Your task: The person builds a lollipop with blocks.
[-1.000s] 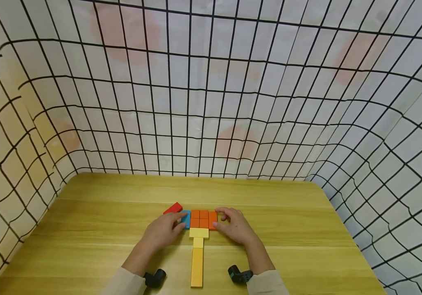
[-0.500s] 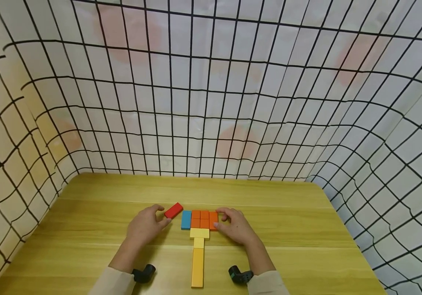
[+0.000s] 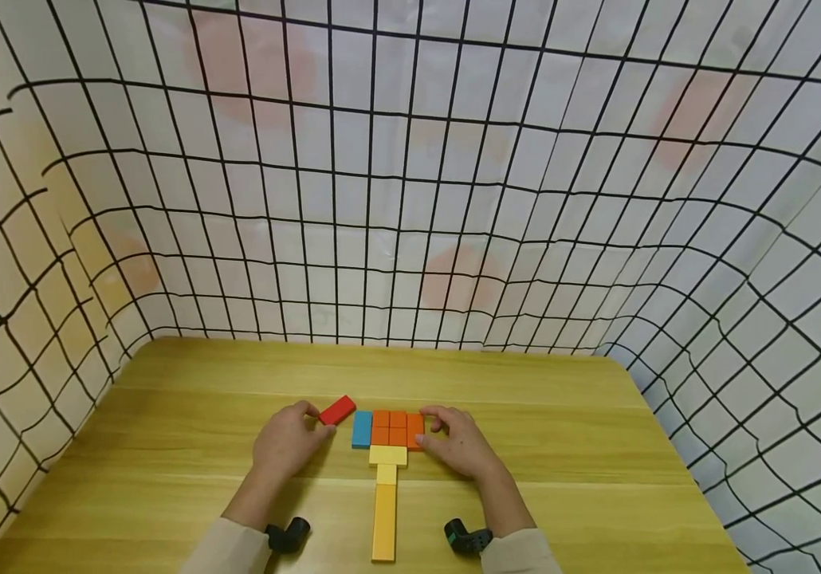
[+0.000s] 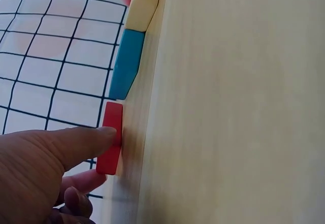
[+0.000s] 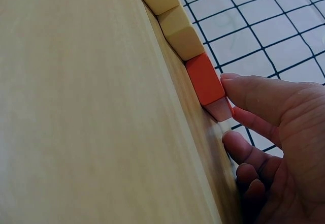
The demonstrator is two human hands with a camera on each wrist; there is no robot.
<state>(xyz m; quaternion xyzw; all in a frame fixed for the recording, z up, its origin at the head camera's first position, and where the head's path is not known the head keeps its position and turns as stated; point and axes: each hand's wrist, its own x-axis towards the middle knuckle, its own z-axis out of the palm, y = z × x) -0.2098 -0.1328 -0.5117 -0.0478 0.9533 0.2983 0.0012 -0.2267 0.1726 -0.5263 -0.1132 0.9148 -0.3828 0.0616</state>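
In the head view my left hand (image 3: 281,442) has its thumb and index finger at a red block (image 3: 338,410) lying slantwise on the table. The left wrist view shows the thumb on one side of this red block (image 4: 112,115) and a finger at its far edge, pinching it. A gap separates it from the blue block (image 3: 362,430), which adjoins several orange blocks (image 3: 389,428). My right hand (image 3: 462,442) pinches the rightmost orange block (image 3: 415,431) between thumb and index finger. From the right wrist, that orange block (image 5: 205,79) shows the thumb at its corner.
Below the orange group, a wide yellow block (image 3: 387,455), a small yellow block (image 3: 386,473) and a long yellow-orange block (image 3: 384,523) form a stem. Black wire mesh (image 3: 410,223) surrounds the back and sides of the wooden table (image 3: 561,446).
My left hand has left the blue block, moved leftward and taken the red block between thumb and finger. The right hand stays at the rightmost orange block.
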